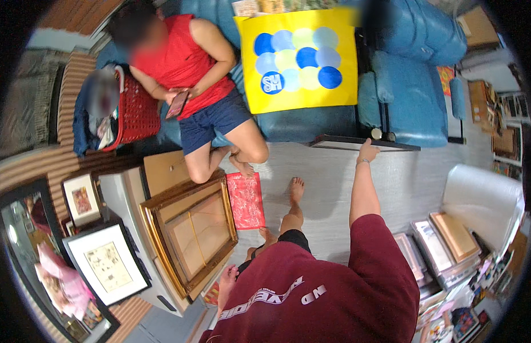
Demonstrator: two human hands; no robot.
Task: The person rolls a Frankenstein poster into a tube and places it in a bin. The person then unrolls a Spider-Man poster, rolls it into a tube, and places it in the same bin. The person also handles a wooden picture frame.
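My right arm reaches forward, and my right hand (368, 151) is closed on the upper edge of a dark-edged picture frame (400, 147). That frame stands nearly on edge in front of the blue sofa, so its face shows only as a thin pale strip. Down by my left side, my left hand (227, 278) has its fingers curled. A small dark patch shows at its fingertips, too unclear to name. Nearest to this hand is a large ornate gold frame (191, 233), leaning against other flat pieces.
A person in red (185, 63) sits on the blue sofa (311, 124), holding a phone (177, 105). Beside them stands a red laundry basket (138, 114). A yellow bag (299, 103) lies on the sofa. A red mat (246, 200) and stacked frames (434, 246) are on the floor.
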